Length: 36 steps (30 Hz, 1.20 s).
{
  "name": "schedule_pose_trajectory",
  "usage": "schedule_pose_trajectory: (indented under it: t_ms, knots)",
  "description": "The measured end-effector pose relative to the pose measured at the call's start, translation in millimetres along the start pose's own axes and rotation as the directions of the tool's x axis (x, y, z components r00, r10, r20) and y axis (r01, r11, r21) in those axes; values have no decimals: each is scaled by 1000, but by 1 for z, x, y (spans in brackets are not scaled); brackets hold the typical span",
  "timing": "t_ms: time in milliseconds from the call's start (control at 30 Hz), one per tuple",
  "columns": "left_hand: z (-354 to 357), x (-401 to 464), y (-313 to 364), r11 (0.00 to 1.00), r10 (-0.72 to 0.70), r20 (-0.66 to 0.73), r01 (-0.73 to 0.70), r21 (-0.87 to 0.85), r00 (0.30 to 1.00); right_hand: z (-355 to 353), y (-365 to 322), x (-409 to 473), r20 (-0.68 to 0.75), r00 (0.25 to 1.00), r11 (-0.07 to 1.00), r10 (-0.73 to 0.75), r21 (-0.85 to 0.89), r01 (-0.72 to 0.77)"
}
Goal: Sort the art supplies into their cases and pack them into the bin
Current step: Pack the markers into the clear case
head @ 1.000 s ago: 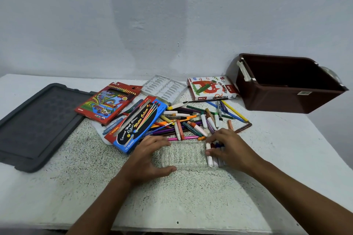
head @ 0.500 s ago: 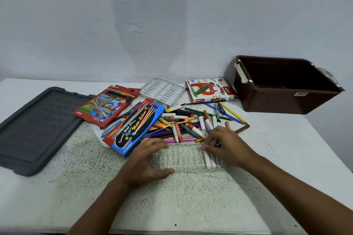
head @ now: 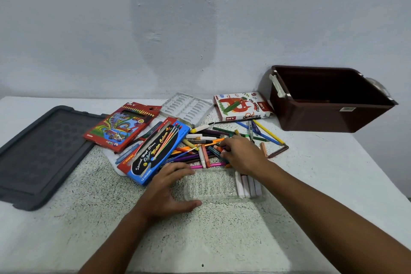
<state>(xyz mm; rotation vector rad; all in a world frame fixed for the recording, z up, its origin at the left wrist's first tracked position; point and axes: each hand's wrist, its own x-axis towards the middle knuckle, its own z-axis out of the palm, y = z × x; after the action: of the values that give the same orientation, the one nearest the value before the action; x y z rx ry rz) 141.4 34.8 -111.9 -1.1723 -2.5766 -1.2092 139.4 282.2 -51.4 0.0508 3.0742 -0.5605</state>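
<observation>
Left hand braces the clear case's left edge, fingers relaxed; right hand has left its markers, fingers curled into the pile, grip unclear.

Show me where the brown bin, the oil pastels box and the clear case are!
brown bin (head: 315, 118), head view, on its front outer wall.
oil pastels box (head: 241, 107), head view, on the middle of its printed lid.
clear case (head: 211, 184), head view, on its bare see-through floor.

bin right-rear on table | lid left | pile between
</observation>
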Motion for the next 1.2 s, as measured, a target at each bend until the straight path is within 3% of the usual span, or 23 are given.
schedule_pose_trajectory:
  t_ms: [233, 700, 1200]
  knots:
    - [1, 0, -1, 999, 39, 6, -39, 20, 999, 0, 1, -1, -34, 999, 999, 0, 47, 1]
    - [2, -1, 0, 1000, 1, 12, -1, 31, 1000, -33, -1, -31, -136, 991, 804, 20, 591, 64]
    - [2, -1, 1, 999, -20, 20, 20, 27, 1000, -6, 7, -55, 34, 999, 938, 27, 346, -37]
